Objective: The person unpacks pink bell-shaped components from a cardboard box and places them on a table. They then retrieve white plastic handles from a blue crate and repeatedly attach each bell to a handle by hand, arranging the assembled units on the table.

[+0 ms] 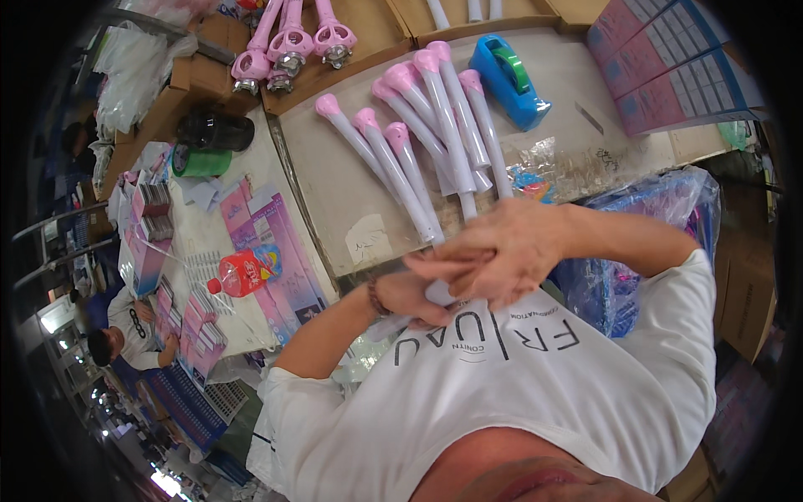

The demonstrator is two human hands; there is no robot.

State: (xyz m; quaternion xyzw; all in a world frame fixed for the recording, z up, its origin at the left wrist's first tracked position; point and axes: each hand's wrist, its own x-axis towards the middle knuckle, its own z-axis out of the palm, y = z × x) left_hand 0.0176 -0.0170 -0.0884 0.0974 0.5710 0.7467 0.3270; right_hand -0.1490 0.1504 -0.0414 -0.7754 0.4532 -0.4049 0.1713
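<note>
My left hand (pixel 414 299) is closed in front of my shirt around a whitish tube-like piece (pixel 439 292), mostly covered by fingers. Just above and to its right, my right hand (pixel 512 251) reaches across with fingers stretched out and slightly blurred. Whether its fingertips touch the piece I cannot tell. Beyond both hands lie several white tubes with pink rounded ends (pixel 452 117), fanned out on the tabletop (pixel 335 201) with the pink ends pointing away. The near ends of some tubes come right up to my right hand.
A blue tape dispenser (pixel 508 84) with green tape stands right of the tubes. Pink-and-blue boxes (pixel 669 71) are stacked far right. Pink wand heads (pixel 293 46) lie in a carton at far left. A red-labelled bottle (pixel 242 272) rests on the left table; another person (pixel 125 335) sits beyond.
</note>
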